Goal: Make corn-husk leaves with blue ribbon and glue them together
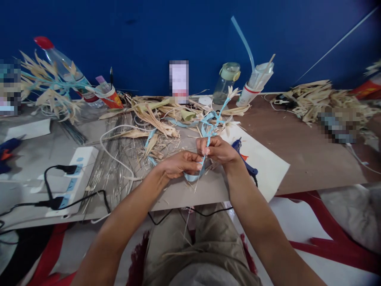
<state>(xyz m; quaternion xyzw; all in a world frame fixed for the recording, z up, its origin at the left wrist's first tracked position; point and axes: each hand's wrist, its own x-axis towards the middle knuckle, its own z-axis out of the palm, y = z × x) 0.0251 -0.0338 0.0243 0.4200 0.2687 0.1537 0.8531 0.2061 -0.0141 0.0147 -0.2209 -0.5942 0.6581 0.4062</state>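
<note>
In front of me, at the table's near edge, my right hand (219, 149) is closed in a pinch on the stem of a dried-husk branch (212, 129). The stem is wrapped in light blue tape, and pale husk tips fan out at its top. Just below it, my left hand (181, 163) pinches the light blue tape (192, 177), which loops down beneath my fingers. Thin wire ends stick out under the hands. Beside my right wrist lies a blue glue gun (252, 170), partly hidden by my forearm, on a white sheet (272, 165).
Dried corn husks (160, 119) and loose wires (111, 159) cover the middle left. A white power strip (79, 174) with black plugs lies at left. Behind stand a bottle (64, 65), a paper cup (111, 97), a lidded bottle (228, 81) and another cup (248, 95). More husks (315, 99) are piled right.
</note>
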